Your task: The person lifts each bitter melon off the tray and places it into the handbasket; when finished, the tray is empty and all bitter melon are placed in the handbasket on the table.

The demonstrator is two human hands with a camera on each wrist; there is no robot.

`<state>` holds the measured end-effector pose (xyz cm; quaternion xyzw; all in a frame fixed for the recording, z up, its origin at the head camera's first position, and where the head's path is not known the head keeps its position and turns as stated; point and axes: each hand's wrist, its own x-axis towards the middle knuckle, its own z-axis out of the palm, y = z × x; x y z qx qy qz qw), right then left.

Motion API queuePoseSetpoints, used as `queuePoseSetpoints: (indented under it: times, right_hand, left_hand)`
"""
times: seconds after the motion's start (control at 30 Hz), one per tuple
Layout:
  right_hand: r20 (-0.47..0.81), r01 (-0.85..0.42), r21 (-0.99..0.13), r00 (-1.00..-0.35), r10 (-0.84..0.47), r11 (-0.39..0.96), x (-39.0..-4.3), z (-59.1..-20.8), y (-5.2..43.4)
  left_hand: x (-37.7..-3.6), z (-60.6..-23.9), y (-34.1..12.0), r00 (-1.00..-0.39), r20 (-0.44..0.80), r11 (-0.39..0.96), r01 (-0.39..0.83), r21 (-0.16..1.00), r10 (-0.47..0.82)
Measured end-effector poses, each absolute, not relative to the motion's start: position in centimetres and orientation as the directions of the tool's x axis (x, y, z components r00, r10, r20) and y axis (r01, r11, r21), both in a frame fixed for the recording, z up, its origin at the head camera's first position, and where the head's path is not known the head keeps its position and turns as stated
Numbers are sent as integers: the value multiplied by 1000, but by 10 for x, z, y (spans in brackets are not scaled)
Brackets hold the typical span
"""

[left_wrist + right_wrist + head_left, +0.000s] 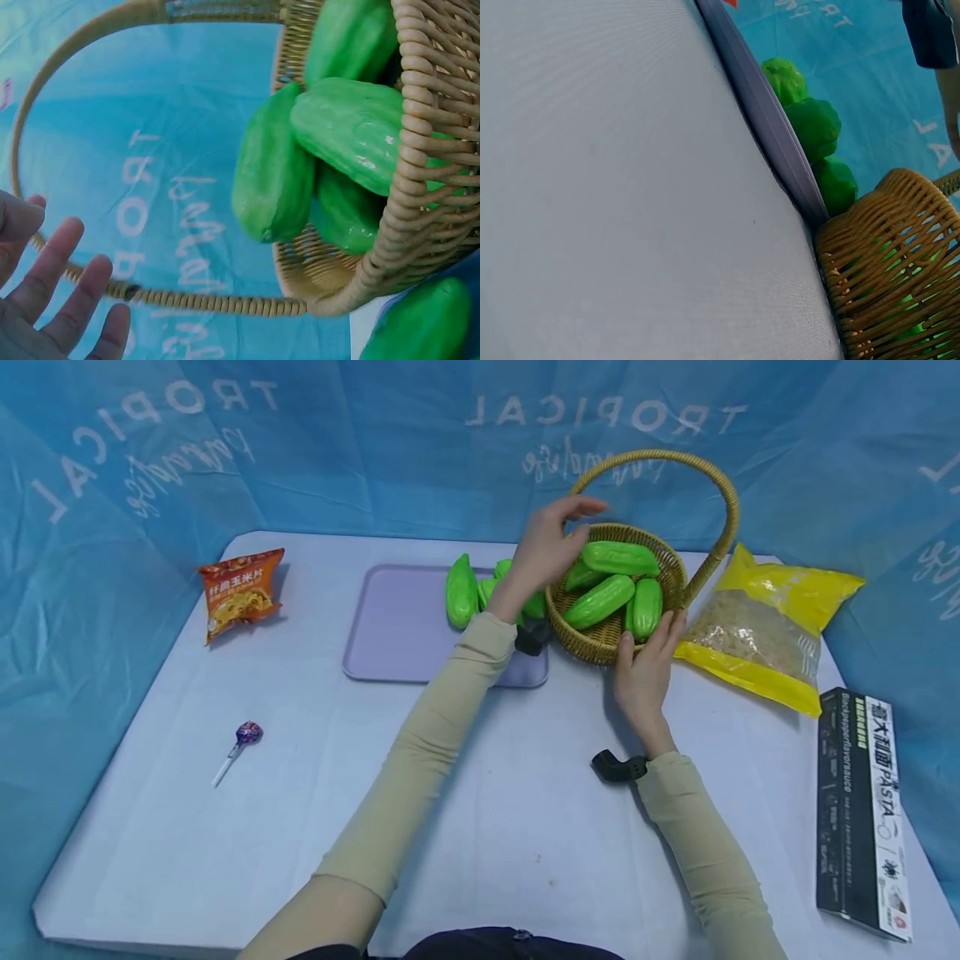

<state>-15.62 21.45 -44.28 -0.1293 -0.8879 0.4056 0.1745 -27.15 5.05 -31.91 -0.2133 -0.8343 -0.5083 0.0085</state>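
Note:
Several glossy green cucumber-shaped vegetables (619, 558) lie in a round wicker basket (581, 647) with a tall hooped handle (729, 510). My left hand (550, 547) hovers at the basket's left rim, fingers extended and holding nothing; the left wrist view shows its spread fingers (56, 304) near the handle. My right hand (647, 681) rests against the near right side of the basket, thumb and fingers apart; it is outside the right wrist view. More green vegetables (461, 592) lie on a lilac tray (397, 635), partly hidden by my left arm.
At the far left stands an orange snack bag (242, 593), with a lollipop (247, 734) nearer me. Right of the basket lies a yellow, partly see-through bag (772, 627). A black and white pasta box (862, 810) lies by the right edge. Blue printed curtains (420, 460) surround the table.

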Motion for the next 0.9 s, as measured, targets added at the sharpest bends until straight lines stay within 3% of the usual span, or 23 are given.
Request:
queuePoseSetpoints:
  times: [0.47,0.6,0.9]
  right_hand:
    - [196,90,-776,-906,375,624,-155,-443,215]
    - [193,97,-775,-905,380,624,-155,-442,215]
    - [194,88,-777,-908,370,623,-156,-442,214]
  left_hand:
    - [-273,-342,-8,-968,249,359,220,907,-35]
    - [-272,-345,-24,-969,202,349,141,926,-145]
    - [-270,-364,-50,-970,55,354,-32,935,-235]
